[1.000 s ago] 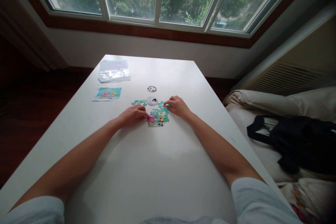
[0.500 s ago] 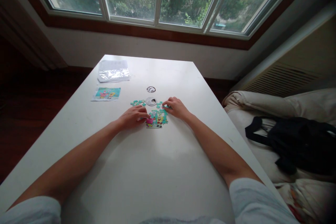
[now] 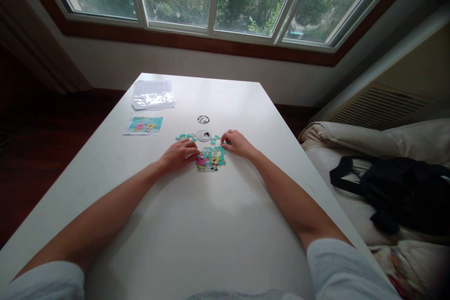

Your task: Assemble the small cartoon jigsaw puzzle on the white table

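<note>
A partly joined jigsaw puzzle [image 3: 211, 159] lies flat on the white table, showing a pink figure and a yellow figure on teal. My left hand [image 3: 180, 153] is closed at the puzzle's left edge, thumb and fingertips on it by the pink figure. At the upper right of the puzzle, my right hand [image 3: 235, 143] is closed in a pinch, with a bit of teal puzzle piece showing between the fingers. Loose teal puzzle pieces [image 3: 185, 137] lie beyond my left hand. More loose pieces [image 3: 214, 140] sit beside my right fingertips.
A round grey disc [image 3: 203, 136] lies just beyond the puzzle, and a smaller round picture [image 3: 203, 119] behind it. To the left are a reference picture [image 3: 145, 125] and clear plastic bags [image 3: 153, 94]. Right of the table [image 3: 211, 234], a black bag [image 3: 404, 192] rests on a sofa.
My right hand has drawn slightly nearer, away from the loose pieces and toward the puzzle's upper right edge. My left hand stays at the left edge, its fingertips shifting a little.
</note>
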{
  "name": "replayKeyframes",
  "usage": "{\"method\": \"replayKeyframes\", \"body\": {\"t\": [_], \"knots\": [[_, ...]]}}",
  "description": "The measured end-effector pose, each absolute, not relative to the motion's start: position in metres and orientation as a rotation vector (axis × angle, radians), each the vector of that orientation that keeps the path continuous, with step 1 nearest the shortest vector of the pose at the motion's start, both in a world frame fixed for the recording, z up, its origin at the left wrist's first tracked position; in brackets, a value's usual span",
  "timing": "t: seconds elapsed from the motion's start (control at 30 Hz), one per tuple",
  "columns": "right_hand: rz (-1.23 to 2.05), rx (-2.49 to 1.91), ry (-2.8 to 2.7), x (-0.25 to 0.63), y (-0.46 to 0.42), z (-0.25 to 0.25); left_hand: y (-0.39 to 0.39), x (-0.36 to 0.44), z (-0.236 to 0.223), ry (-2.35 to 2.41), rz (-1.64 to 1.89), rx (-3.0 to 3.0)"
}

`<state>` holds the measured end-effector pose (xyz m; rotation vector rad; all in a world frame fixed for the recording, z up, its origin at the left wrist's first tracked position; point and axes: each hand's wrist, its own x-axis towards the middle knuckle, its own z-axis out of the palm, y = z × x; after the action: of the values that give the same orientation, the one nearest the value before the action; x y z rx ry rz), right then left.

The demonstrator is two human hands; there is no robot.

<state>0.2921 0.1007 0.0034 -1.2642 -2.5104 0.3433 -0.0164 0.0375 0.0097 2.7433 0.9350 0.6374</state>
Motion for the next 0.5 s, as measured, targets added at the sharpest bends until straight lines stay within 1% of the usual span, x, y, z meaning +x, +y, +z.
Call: {"method": "replayKeyframes", "body": {"t": [0.23,0.5], "knots": [[0.343,-1.246,-2.474,0.2902,0.1003,0.0031,0.0389,-0.0169,0.0081,0.956,0.656,2.748],[0.505,-1.088,-2.275,0.2845,0.0963,0.0007,0.0415,-0.0191,0.0042,1.185,0.804,2.634]]}}
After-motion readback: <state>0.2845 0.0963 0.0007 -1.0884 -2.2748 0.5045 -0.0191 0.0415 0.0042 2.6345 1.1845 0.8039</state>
